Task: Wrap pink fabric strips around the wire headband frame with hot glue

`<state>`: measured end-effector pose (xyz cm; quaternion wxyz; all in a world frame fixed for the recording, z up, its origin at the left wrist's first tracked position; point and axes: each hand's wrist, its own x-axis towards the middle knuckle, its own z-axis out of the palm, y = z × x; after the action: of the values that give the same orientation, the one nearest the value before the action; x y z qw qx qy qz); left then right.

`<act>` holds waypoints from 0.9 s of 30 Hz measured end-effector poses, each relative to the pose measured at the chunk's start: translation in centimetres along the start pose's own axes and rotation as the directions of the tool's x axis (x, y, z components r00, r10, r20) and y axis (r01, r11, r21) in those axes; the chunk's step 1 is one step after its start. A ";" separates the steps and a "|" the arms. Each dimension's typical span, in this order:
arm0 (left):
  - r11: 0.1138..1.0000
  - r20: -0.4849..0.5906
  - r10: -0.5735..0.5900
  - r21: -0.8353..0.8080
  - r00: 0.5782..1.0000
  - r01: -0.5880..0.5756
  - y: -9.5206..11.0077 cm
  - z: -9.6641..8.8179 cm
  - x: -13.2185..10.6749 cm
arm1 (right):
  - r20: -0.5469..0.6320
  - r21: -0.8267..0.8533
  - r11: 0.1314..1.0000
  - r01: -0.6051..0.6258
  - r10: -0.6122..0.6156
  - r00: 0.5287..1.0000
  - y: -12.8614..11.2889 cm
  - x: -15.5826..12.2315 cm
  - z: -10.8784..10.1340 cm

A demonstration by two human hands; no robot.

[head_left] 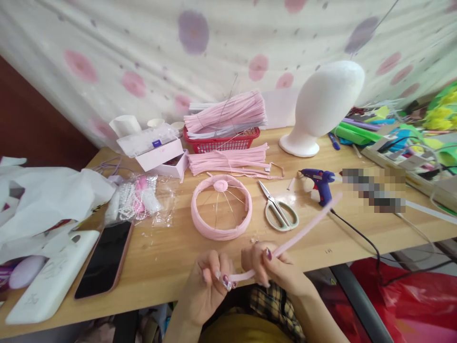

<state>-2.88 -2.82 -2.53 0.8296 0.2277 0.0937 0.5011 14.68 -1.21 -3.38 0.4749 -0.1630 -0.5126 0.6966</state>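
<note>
A pink pipe cleaner runs between my two hands at the table's near edge. My left hand is closed, pinching its lower end. My right hand grips it farther along, and the free end slants up to the right. Beyond my hands lies a pink fuzzy ring with thin wires fanning out from a small pink coil at its far side. Scissors with pale green handles rest to the right of the ring. Farther right is a blue hot glue gun.
Behind the ring are a bundle of pink pipe cleaners and a red basket holding more. A white foam head stands at the back right. On the left lie a phone, bagged beads and a white case. The glue gun's cord drops over the edge.
</note>
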 end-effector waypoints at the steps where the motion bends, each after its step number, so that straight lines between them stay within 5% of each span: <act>1: 1.000 -0.018 -0.010 0.025 1.000 0.010 0.0 -0.1 0.0 | 0.003 0.019 1.000 -0.003 0.003 1.000 -0.3 0.0 0.0; 4: 0.986 -0.060 0.029 0.165 0.998 -0.019 1.1 -0.5 -0.1 | 0.010 0.093 0.995 -0.021 0.020 1.000 -1.6 -0.1 -0.2; 8: 0.876 -0.034 0.234 0.440 0.972 -0.195 4.5 -1.7 -1.2 | -0.012 0.084 0.996 0.029 -0.028 1.000 -3.4 -0.5 -1.3; 12: 0.646 -0.016 0.478 0.684 0.878 -0.339 7.8 -3.5 -2.5 | -0.133 0.019 0.999 0.027 -0.025 0.991 -3.7 -0.7 -2.4; 14: 0.627 -0.041 0.565 0.670 0.824 -0.397 8.8 -3.9 -2.8 | -0.161 0.029 0.999 0.021 -0.017 0.987 -3.4 -0.5 -2.6; 21: 0.661 -0.295 0.608 0.702 0.737 -0.265 9.0 -2.1 -2.6 | -0.167 0.066 0.995 -0.078 0.088 0.982 -1.7 -0.7 -2.8; 24: 0.586 -0.285 0.640 0.782 0.713 -0.214 8.8 -2.6 -2.6 | -0.176 0.053 0.991 -0.124 0.131 0.976 -1.4 -1.0 -3.0; 27: 0.443 -0.276 0.736 0.887 0.619 -0.132 8.7 -3.5 -2.6 | -0.177 0.052 0.985 -0.164 0.171 0.969 -1.2 -1.4 -3.3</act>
<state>-12.34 -0.66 -1.69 0.3740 0.4071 0.5136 0.6562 18.31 -0.50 -4.08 0.4619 -0.2593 -0.4389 0.7258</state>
